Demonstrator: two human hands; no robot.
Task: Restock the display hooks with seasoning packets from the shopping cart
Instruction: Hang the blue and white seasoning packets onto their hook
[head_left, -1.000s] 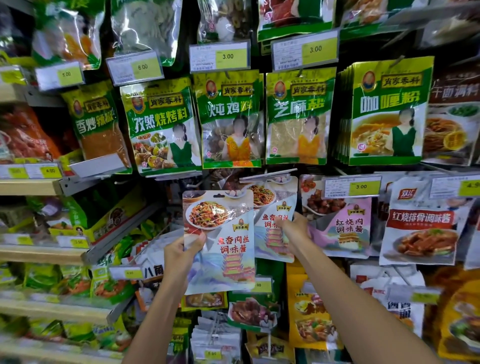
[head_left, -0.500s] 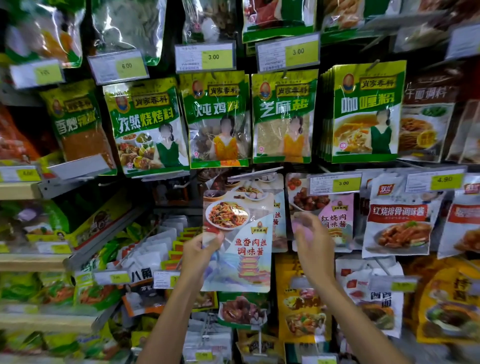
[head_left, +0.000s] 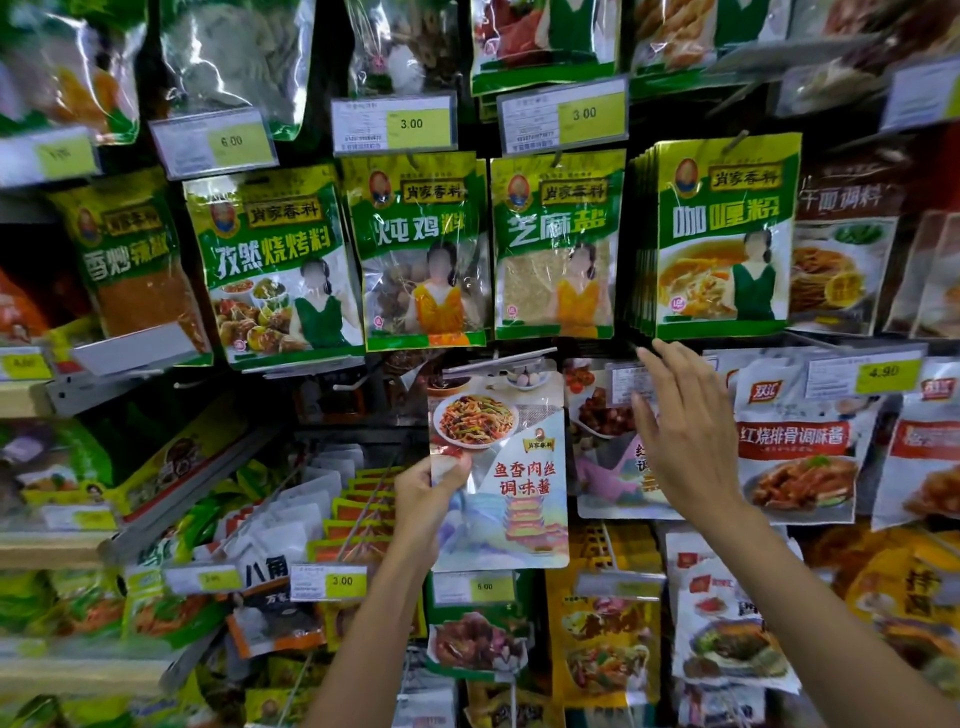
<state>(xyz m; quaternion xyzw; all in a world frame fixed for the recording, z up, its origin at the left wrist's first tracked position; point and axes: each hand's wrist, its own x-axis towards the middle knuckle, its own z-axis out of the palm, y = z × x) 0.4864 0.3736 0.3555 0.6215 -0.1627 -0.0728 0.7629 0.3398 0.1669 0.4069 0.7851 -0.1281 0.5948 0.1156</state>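
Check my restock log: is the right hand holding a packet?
No; the right hand is open and empty by the hooks, while the left hand grips the noodle-dish packet.

In front of me the display rack (head_left: 613, 348) carries rows of hanging packets on hooks. On the upper row hang green packets side by side: a cumin barbecue packet (head_left: 275, 265), a chicken stew packet (head_left: 423, 249), a sesame salt packet (head_left: 558, 244) and a thick stack of curry powder packets (head_left: 722, 234). Price tags (head_left: 395, 124) sit above them, clipped at the hook ends. On the row below hang the pale sauce packets, the rib sauce packet (head_left: 795, 447) among them. To my left, slanted wooden shelves (head_left: 31, 545) hold loose green bags (head_left: 67, 467) lying on them, blurred.
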